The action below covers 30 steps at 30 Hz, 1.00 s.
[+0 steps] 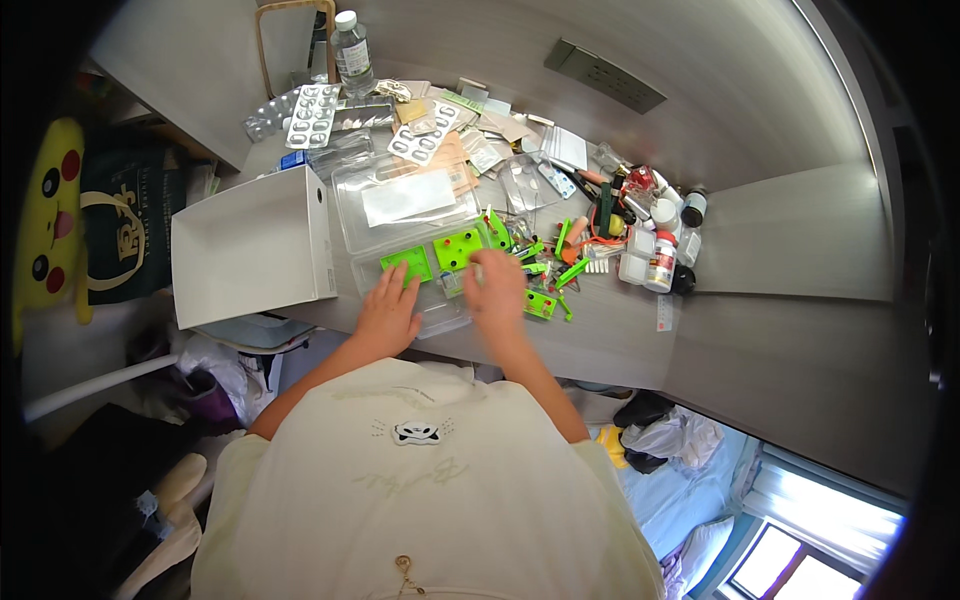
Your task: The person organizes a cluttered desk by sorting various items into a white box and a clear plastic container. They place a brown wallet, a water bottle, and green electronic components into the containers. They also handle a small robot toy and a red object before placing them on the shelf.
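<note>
A clear plastic box (440, 318) with its lid (350, 215) folded back lies in front of me. Inside it sit a green rectangular plate (406, 265) and a second green plate with small dark and red knobs (458, 250). My left hand (388, 312) rests at the box's near left side, fingers stretched out and fingertips on the first plate. Over the box's right side, my right hand (496, 295) has its fingers curled in, slightly blurred; what they hold, if anything, is hidden. Several loose green parts (540, 304) lie just right of this hand.
An open white carton (250, 250) stands at the left. Blister packs (312, 116), papers (565, 148) and a clear bottle (352, 55) crowd the back of the desk. Small bottles (662, 262) and orange-handled items (600, 241) cluster at the right, by the grey side panel (780, 240).
</note>
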Each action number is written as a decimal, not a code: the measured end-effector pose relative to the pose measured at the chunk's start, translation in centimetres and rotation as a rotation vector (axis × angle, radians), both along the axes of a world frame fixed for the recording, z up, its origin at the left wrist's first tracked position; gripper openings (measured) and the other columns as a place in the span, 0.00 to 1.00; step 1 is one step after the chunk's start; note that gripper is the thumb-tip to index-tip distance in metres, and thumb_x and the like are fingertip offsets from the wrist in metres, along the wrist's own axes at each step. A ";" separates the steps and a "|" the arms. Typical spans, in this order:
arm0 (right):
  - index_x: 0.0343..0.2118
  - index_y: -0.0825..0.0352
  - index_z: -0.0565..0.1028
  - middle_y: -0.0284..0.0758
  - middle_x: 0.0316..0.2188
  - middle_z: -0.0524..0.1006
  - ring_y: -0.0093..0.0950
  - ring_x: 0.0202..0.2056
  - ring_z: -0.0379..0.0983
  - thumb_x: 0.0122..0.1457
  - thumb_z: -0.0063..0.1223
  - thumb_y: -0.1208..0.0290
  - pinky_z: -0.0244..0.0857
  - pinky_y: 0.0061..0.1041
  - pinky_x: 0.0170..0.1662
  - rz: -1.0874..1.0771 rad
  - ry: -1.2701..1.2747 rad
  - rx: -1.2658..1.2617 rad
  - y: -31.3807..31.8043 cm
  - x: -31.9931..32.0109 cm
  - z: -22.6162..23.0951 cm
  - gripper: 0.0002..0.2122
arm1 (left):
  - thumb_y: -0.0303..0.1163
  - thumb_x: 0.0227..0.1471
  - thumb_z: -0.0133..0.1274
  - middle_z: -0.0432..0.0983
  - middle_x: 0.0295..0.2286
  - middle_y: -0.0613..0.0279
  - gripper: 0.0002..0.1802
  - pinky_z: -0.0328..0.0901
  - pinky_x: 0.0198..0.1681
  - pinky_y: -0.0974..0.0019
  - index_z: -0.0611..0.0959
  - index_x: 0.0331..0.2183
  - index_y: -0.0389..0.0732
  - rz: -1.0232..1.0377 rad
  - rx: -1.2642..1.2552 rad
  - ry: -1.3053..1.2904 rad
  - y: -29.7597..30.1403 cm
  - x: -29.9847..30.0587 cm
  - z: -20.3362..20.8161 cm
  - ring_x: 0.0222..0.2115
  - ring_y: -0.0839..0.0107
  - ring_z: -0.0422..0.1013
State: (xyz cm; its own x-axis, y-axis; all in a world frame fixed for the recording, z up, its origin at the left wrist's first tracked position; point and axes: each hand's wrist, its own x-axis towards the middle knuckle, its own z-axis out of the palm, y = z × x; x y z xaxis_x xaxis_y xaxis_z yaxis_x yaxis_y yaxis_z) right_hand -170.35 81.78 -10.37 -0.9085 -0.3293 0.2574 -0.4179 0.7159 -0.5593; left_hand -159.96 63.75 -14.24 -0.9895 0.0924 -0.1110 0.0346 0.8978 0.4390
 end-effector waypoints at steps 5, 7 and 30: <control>0.41 0.64 0.75 0.42 0.43 0.74 0.43 0.44 0.70 0.48 0.60 0.74 0.65 0.38 0.48 -0.094 -0.030 0.244 9.6 2.4 -1.4 0.15 | 0.36 0.46 0.58 0.55 0.61 0.45 0.35 0.53 0.61 0.47 0.70 0.56 0.39 -0.047 -0.008 0.078 -0.6 -1.4 -0.2 0.62 0.47 0.52; 0.47 0.63 0.73 0.42 0.47 0.73 0.43 0.49 0.68 0.48 0.60 0.74 0.64 0.38 0.51 -0.084 -0.082 0.328 10.8 3.2 -2.1 0.20 | 0.35 0.48 0.57 0.55 0.61 0.44 0.33 0.53 0.61 0.47 0.70 0.56 0.39 -0.062 0.000 0.076 -0.6 -1.8 0.1 0.61 0.45 0.52; 0.47 0.60 0.75 0.37 0.48 0.73 0.39 0.47 0.71 0.49 0.55 0.79 0.67 0.37 0.47 0.388 -0.088 0.275 4.6 3.6 0.3 0.19 | 0.29 0.48 0.56 0.67 0.52 0.50 0.23 0.61 0.54 0.51 0.77 0.49 0.42 -0.219 0.418 0.111 -0.3 1.2 1.8 0.51 0.49 0.65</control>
State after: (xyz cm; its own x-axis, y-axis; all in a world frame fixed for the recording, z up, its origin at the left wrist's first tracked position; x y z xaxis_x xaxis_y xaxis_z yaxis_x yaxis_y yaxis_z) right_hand -166.79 86.41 -10.07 -0.7197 -0.6930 0.0414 -0.6430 0.6429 -0.4163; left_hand -158.80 63.46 -12.42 -0.9456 0.3139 0.0851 0.2699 0.6115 0.7438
